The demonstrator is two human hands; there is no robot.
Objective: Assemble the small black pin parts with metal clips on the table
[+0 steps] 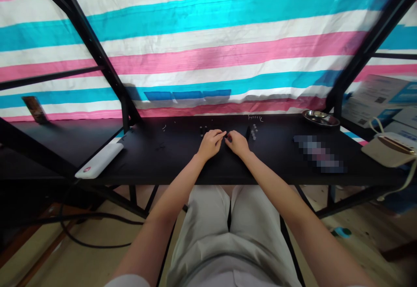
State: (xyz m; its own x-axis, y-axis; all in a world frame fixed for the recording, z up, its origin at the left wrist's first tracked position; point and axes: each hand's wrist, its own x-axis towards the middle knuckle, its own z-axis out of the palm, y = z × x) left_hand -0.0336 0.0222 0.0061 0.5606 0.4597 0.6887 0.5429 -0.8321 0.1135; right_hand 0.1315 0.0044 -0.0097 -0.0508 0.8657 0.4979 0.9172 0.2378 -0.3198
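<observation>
Both hands meet over the middle of the black table (169, 161). My left hand (211, 143) has its fingers pressed together, pointing towards my right hand. My right hand (237, 143) has curled fingers around a small dark piece (227, 136), too small to make out. Just behind my left hand are a few small dark pieces with pale tops (203, 130). A short black upright object (248, 133) is right of my right hand, beside a cluster of small clear or silvery pieces (254, 132). Curly white bits (256, 117) lie near the table's back edge.
A white power-strip-like box (99, 161) lies at the table's left end. At the right are a shiny metal dish (321, 118) and a blurred-out item (319, 153). A beige bag (387, 150) hangs past the right end. Black frame bars rise on both sides before a striped sheet (228, 52).
</observation>
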